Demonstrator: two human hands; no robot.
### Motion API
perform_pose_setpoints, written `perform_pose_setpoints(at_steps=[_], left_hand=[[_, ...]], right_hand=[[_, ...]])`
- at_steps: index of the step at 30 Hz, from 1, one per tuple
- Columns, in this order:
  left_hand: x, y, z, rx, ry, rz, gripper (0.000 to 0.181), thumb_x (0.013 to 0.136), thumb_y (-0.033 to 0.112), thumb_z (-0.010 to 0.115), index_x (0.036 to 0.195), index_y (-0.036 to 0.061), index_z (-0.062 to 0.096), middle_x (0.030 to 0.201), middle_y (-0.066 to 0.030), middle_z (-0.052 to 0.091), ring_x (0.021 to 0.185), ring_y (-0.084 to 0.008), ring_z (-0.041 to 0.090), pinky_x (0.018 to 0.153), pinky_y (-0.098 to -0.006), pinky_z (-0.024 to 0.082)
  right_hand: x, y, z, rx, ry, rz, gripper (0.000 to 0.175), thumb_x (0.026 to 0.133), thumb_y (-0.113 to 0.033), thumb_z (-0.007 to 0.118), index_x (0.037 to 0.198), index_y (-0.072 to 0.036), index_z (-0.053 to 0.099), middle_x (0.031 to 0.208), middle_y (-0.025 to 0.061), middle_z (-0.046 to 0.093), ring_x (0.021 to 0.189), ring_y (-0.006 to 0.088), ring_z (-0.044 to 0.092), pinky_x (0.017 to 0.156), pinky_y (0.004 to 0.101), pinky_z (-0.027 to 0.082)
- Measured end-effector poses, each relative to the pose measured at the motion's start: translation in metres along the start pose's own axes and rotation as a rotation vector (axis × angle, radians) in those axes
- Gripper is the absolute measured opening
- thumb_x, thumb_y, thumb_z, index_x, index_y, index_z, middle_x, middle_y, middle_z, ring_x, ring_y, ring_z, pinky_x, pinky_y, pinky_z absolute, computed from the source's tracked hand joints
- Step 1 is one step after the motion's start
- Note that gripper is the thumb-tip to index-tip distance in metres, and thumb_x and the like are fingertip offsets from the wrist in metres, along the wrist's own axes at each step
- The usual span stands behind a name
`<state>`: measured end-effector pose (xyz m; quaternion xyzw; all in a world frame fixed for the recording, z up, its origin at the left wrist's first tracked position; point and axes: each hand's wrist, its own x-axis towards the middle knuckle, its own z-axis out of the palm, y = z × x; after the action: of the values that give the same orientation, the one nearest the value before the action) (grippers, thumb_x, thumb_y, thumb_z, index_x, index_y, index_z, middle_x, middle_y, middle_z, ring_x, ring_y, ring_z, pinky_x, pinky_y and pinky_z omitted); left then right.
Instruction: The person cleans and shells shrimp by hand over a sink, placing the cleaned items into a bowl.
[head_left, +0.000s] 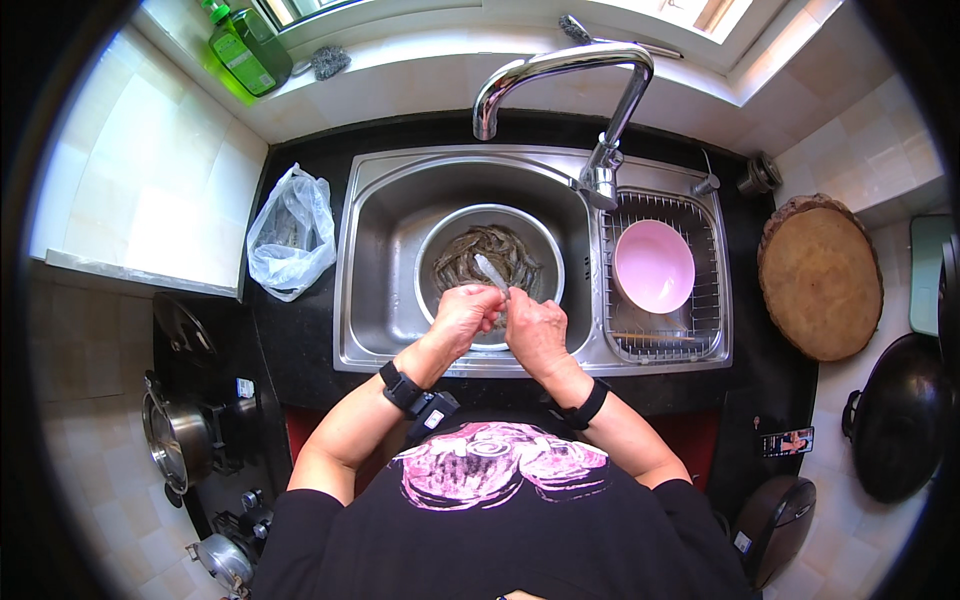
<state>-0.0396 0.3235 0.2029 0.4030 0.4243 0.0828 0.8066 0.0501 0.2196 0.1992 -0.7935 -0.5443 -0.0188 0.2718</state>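
Both of my hands meet over the near side of a round metal bowl (556, 251) standing in the large sink basin. A greyish shrimp (491, 273) is pinched between the fingertips of my left hand (466, 310) and my right hand (537, 328), one end pointing up and away from me. Beneath it, the bowl holds a heap of raw shrimp (480, 240). A pink bowl (654, 266) rests in the wire rack of the smaller basin at the right. My fingers partly hide the near rim of the metal bowl.
A chrome faucet (600, 169) arches behind the bowl. Left of the steel sink (382, 315) lies a clear plastic bag (291, 236). At the right stands a round wooden chopping board (821, 277), with a black wok (896, 420) nearer. A pot (180, 442) is at the left.
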Motion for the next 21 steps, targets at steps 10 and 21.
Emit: perform_pose_setpoints(at_steps=[10, 21], left_hand=[[-0.004, 0.006, 0.001, 0.079, 0.088, 0.092, 0.009, 0.075, 0.007, 0.058, 0.078, -0.0018, 0.059, 0.068, -0.0043, 0.058, 0.052, -0.0086, 0.049, 0.045, -0.021, 0.04], [-0.005, 0.015, 0.0, 0.292, 0.012, 0.113, 0.015, 0.077, 0.014, 0.056, 0.065, 0.0066, 0.054, 0.056, 0.0025, 0.045, 0.048, -0.0061, 0.04, 0.043, -0.0209, 0.03]], right_hand=[[0.004, -0.007, 0.002, 0.02, -0.023, 0.029, 0.005, 0.071, -0.007, 0.055, 0.075, -0.007, 0.051, 0.06, 0.0096, 0.059, 0.055, 0.0247, 0.06, 0.054, 0.0336, 0.044], [0.006, -0.004, 0.005, 0.254, -0.145, 0.213, 0.012, 0.081, -0.017, 0.052, 0.08, -0.005, 0.054, 0.064, 0.0166, 0.06, 0.061, 0.0322, 0.061, 0.054, 0.0433, 0.048]])
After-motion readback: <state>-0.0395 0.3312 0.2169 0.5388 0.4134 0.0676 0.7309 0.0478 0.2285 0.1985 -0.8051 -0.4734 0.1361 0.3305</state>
